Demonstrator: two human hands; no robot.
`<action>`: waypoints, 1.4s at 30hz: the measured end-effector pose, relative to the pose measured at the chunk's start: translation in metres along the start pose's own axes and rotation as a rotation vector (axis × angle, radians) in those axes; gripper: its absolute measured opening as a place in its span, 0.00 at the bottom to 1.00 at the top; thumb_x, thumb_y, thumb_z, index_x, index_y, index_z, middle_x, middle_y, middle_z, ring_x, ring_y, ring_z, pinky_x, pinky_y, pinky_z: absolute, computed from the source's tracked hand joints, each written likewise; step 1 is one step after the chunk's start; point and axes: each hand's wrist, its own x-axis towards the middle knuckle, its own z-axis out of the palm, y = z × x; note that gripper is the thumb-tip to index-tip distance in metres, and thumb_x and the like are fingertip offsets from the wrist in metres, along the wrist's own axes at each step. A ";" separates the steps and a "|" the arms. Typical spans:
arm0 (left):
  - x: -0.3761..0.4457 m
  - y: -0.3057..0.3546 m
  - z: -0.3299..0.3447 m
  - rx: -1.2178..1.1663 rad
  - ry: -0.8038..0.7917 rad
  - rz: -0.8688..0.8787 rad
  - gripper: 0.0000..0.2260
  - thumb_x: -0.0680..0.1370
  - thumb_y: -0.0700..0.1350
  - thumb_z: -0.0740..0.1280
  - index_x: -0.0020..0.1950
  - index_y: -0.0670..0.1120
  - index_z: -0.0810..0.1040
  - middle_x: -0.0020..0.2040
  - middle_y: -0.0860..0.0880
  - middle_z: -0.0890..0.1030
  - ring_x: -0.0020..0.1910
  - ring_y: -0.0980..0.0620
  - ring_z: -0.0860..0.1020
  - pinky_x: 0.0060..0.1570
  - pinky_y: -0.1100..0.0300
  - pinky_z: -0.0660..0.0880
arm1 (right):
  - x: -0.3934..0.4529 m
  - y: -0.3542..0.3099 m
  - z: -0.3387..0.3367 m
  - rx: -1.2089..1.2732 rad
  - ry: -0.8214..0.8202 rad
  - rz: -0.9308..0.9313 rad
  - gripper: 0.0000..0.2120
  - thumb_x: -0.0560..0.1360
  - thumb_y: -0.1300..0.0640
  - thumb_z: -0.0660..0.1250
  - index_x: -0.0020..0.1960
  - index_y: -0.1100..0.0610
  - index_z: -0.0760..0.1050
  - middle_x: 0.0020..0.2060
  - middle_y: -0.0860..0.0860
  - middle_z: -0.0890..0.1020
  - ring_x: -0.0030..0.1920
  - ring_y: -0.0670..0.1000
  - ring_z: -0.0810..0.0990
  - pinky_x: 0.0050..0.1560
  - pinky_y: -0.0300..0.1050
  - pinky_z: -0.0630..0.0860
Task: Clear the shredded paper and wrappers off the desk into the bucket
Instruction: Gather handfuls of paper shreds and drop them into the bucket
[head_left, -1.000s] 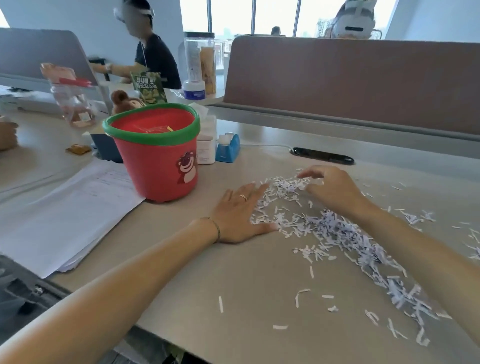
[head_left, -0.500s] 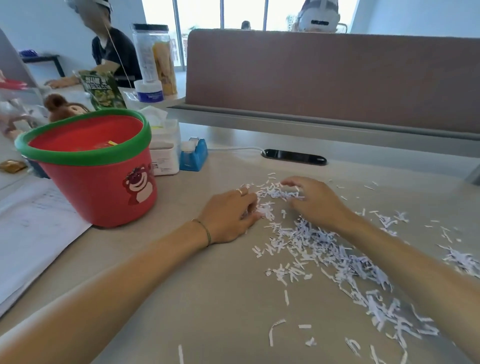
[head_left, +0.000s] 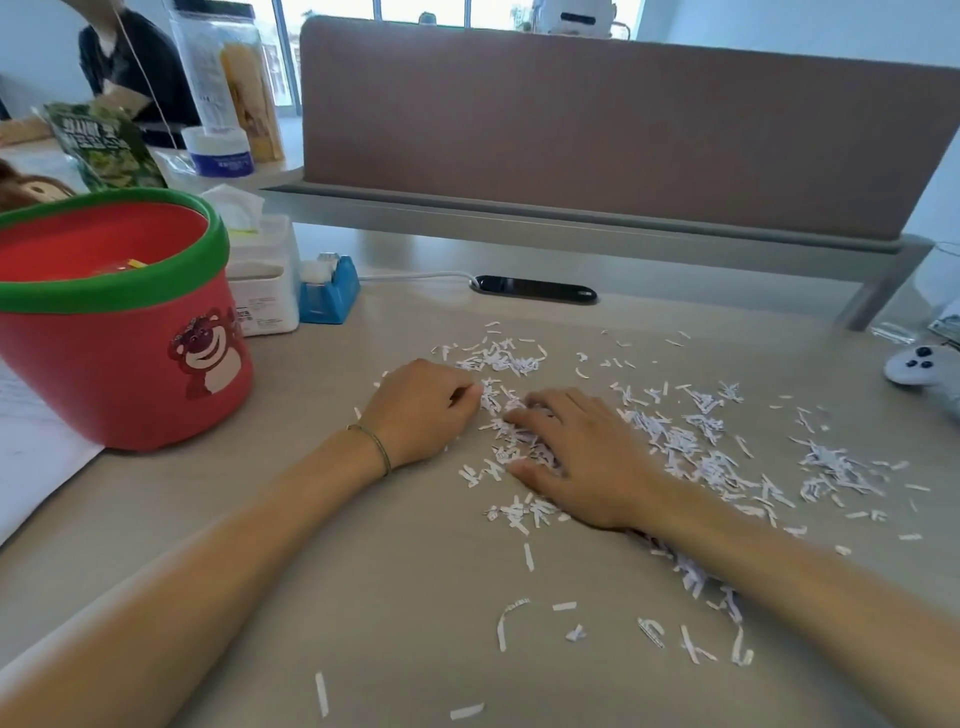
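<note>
Desk (head_left: 363, 571): right hand (head_left: 587, 457) perhaps hides shredded paper (head_left: 675, 441).

The fingertips of the left hand (head_left: 423, 410) are curled under and hidden, so any shredded paper (head_left: 680, 441) held there cannot be made out. Some shreds are covered by the right hand (head_left: 587, 462) and its forearm. The bucket (head_left: 119, 322) is cut off at the left edge, and its contents are only partly seen. The game controller (head_left: 922, 364) is cropped at the right edge.

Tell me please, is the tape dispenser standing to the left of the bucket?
No, the blue tape dispenser stands to the right of the red bucket, beside a white tissue box.
</note>
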 end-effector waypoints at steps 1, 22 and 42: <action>0.002 0.002 0.001 -0.029 0.021 -0.008 0.22 0.81 0.48 0.61 0.28 0.49 0.60 0.24 0.51 0.66 0.26 0.52 0.65 0.31 0.53 0.66 | 0.002 0.001 0.000 -0.013 0.028 -0.027 0.25 0.79 0.36 0.55 0.69 0.46 0.72 0.63 0.48 0.75 0.63 0.51 0.72 0.61 0.50 0.70; 0.027 0.016 -0.038 -0.556 0.175 -0.344 0.23 0.82 0.46 0.63 0.28 0.48 0.61 0.22 0.54 0.60 0.22 0.57 0.61 0.24 0.70 0.60 | 0.072 -0.016 -0.030 1.041 0.265 0.462 0.16 0.81 0.55 0.64 0.36 0.59 0.72 0.27 0.54 0.69 0.24 0.47 0.63 0.24 0.36 0.63; 0.045 -0.030 -0.229 -0.818 0.462 -0.639 0.16 0.80 0.45 0.63 0.32 0.48 0.65 0.25 0.51 0.64 0.21 0.54 0.62 0.23 0.65 0.58 | 0.222 -0.132 -0.146 1.984 0.093 0.450 0.19 0.82 0.57 0.58 0.32 0.53 0.67 0.20 0.46 0.64 0.18 0.44 0.56 0.16 0.35 0.54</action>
